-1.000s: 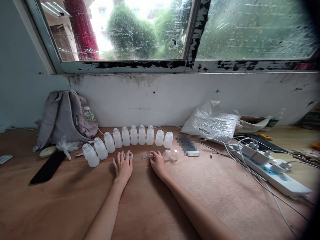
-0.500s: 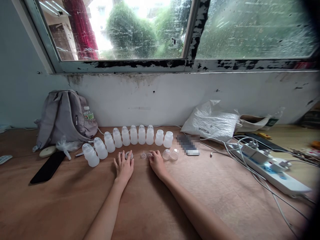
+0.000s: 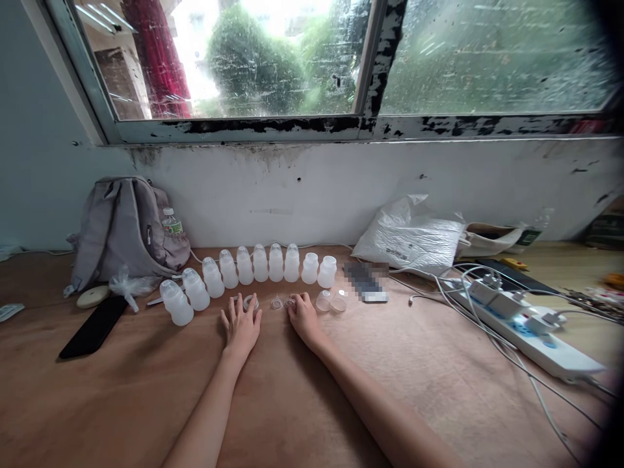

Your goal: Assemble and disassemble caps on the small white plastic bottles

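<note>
My left hand (image 3: 242, 325) lies on the table with its fingers spread, the fingertips touching a clear plastic ring (image 3: 251, 303). My right hand (image 3: 305, 322) has its fingers curled down on a small clear bottle nipple (image 3: 290, 303), partly covered by them. Between the hands a second clear bottle nipple (image 3: 277, 301) lies on the tabletop. Just right of my right hand are two clear domed caps (image 3: 338, 301). Beyond the hands, several frosted baby bottles (image 3: 260, 264) stand in a curved row with domed tops. The two at its right end, including the last bottle (image 3: 327, 273), are uncapped.
A grey backpack (image 3: 121, 227) leans at the back left, near a black phone-like slab (image 3: 92, 328). At the right lie a plastic mailer bag (image 3: 409, 237), a phone partly blurred out (image 3: 365, 284) and a power strip (image 3: 536, 338) with tangled cables. The wall and window rise behind.
The view has shifted very slightly. Both hands stay in nearly the same places, with no visible change in what they touch.
</note>
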The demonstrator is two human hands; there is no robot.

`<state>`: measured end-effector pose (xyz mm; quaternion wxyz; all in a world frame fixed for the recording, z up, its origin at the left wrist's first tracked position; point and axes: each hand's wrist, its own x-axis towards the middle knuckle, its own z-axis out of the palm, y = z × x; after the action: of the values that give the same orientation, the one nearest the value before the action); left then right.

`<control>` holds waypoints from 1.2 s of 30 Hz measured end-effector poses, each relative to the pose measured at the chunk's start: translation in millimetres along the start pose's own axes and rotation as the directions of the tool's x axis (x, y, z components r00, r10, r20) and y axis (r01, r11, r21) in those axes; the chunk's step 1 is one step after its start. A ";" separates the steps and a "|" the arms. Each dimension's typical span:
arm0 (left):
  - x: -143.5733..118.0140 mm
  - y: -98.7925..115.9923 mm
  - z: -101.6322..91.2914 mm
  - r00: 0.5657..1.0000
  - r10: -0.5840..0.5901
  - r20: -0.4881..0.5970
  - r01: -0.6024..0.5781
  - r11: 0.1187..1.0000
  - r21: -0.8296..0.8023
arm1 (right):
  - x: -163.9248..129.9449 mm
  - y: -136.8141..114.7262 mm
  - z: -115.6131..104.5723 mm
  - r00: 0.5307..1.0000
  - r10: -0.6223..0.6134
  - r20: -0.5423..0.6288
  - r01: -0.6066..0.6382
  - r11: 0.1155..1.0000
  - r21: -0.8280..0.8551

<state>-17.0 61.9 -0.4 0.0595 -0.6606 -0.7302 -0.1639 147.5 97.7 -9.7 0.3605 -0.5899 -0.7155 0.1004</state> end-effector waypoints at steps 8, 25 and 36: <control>-0.2 -0.1 0.3 1.000 -0.004 0.005 0.004 1.000 0.000 | 0.8 1.3 1.1 1.000 -0.021 0.020 0.021 1.000 0.013; -2.1 -1.1 2.1 0.998 -0.042 -0.038 0.042 0.999 -0.006 | 49.4 -29.0 -47.1 0.927 -0.314 -0.205 0.275 0.941 -0.195; -7.3 13.0 -5.1 0.967 0.099 -0.236 -0.160 0.953 -0.257 | 104.9 -14.0 -47.5 0.946 -0.241 -0.216 0.168 0.937 -0.307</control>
<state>-4.0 54.3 4.3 0.0588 -0.6870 -0.6441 -0.3311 162.3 176.5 74.2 0.3676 -0.5651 -0.7292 -0.1172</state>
